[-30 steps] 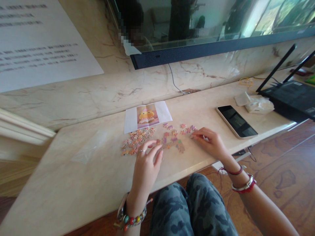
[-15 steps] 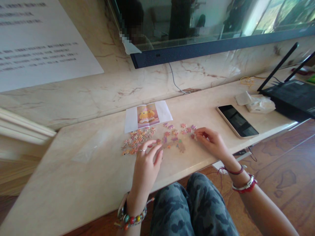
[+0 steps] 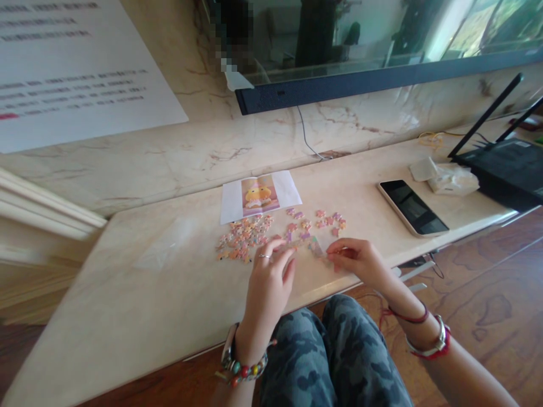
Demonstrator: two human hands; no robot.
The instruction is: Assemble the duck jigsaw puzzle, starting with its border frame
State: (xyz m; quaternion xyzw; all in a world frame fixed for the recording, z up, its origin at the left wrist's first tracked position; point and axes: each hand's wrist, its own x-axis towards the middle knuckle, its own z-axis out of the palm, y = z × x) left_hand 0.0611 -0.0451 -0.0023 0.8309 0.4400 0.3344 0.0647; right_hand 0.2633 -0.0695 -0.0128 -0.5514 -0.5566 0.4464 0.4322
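Note:
Small pink, purple and orange jigsaw puzzle pieces lie in a dense pile and in a looser group to its right. My left hand is at the near right side of the pile, fingers bent and drawn together; what is between its fingertips is hidden. My right hand has thumb and fingers pinched at a small puzzle piece, blurred at the fingertips. Between both hands lies a blurred patch of pieces with some green. Behind the pile rests a creased paper sheet printed with a yellow character.
A phone lies right of my right hand. Beyond it are a tissue packet and a black router with raised antennas. A clear plastic bag lies left. The tabletop's front edge runs above my knees.
My right hand has come nearer to me and slightly left, away from the loose pieces at the right. My left hand has shifted a little right. The whole view has moved slightly.

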